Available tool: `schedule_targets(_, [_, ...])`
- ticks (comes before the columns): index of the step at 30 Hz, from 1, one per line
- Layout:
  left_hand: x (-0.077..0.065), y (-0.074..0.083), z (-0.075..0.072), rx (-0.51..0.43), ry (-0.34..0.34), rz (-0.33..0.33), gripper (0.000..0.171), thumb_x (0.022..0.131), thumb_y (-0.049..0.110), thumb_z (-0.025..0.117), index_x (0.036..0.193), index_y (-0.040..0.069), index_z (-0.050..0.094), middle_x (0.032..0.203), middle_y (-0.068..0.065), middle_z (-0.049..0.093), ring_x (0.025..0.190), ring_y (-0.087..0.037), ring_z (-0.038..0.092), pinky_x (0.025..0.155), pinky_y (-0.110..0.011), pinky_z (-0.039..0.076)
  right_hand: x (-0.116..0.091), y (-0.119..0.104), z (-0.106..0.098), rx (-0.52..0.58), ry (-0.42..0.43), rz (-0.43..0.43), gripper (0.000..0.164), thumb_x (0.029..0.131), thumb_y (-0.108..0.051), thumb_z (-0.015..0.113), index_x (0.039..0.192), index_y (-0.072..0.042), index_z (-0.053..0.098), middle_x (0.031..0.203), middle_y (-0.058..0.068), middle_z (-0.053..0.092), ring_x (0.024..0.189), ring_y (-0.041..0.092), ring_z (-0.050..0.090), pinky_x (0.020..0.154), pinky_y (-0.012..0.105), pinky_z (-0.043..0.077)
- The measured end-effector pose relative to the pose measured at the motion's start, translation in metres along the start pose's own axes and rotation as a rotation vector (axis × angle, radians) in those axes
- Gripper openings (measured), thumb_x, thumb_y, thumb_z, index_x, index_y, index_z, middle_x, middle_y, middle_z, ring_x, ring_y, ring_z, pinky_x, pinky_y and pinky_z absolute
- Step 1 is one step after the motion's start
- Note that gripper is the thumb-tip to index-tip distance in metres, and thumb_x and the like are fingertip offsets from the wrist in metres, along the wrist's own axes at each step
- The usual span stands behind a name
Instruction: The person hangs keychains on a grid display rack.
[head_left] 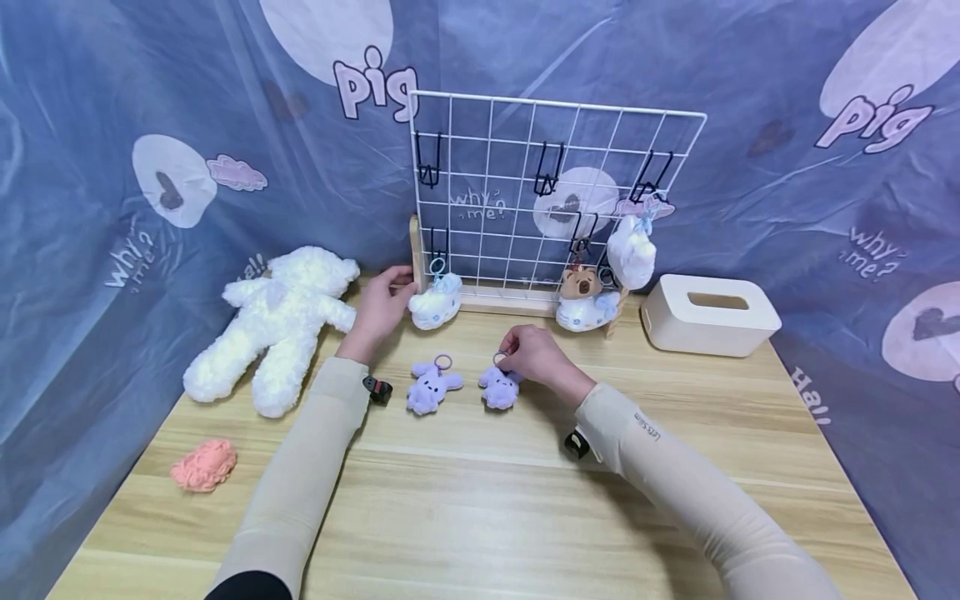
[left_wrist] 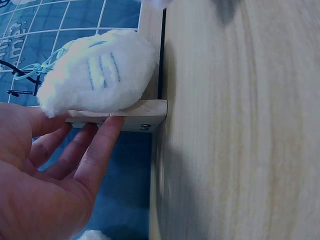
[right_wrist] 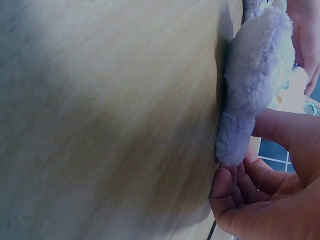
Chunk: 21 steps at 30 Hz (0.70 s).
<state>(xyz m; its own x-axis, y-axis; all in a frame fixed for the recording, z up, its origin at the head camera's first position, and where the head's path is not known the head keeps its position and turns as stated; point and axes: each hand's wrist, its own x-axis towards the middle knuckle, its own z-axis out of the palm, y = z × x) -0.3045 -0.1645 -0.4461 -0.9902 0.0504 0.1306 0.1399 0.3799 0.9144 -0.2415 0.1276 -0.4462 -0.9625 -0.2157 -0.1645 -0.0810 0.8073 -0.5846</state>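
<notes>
My right hand pinches the ring end of a purple bunny plush keychain, fingertips at its ear in the right wrist view. The bunny lies low at the tabletop. A second purple bunny keychain lies to its left, ring upward. With fairly straight fingers, my left hand touches the wooden foot of a white wire grid rack. Right by those fingers, a white plush charm with blue stitching hangs from a hook at the rack's lower left.
Black hooks hang across the grid. A brown bear charm and a fluffy white charm hang at its right. A cream tissue box stands further right. A large white plush and a coral scrunchie lie at left.
</notes>
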Motion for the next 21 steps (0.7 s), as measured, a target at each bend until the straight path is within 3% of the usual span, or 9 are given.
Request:
schedule_targets(4, [-0.0005,0.0002,-0.0001,0.001,0.001,0.0,0.042,0.114,0.011,0.063,0.154,-0.003,0.061,0.142,-0.028,0.071,0.116,-0.039,0.072,0.087,-0.046,0.074,0.0006,0.0005,0.0007,0.007,0.009,-0.011,0.017,0.091,-0.013,0.089,0.1,-0.007,0.075,0.097,0.006,0.076,0.09,0.019,0.067,0.081,0.026,0.057])
schedule_targets(11, [-0.001,-0.0002,0.0002,0.012,-0.003,-0.004,0.043,0.114,0.012,0.063,0.154,-0.003,0.061,0.143,-0.027,0.07,0.118,-0.038,0.072,0.078,-0.028,0.07,0.0007,0.0014,0.0002,0.009,-0.002,-0.021,0.019,0.091,-0.014,0.089,0.105,-0.007,0.079,0.098,0.006,0.078,0.091,0.018,0.069,0.083,0.027,0.059])
schedule_targets(21, [-0.0003,0.0007,0.0006,0.01,0.002,-0.002,0.042,0.114,0.011,0.063,0.154,-0.003,0.061,0.143,-0.028,0.07,0.117,-0.04,0.072,0.092,-0.056,0.072,-0.0022,0.0024,-0.006,0.071,-0.085,-0.01,0.007,0.097,-0.017,0.086,0.095,-0.011,0.083,0.09,0.001,0.08,0.082,0.014,0.066,0.075,0.022,0.054])
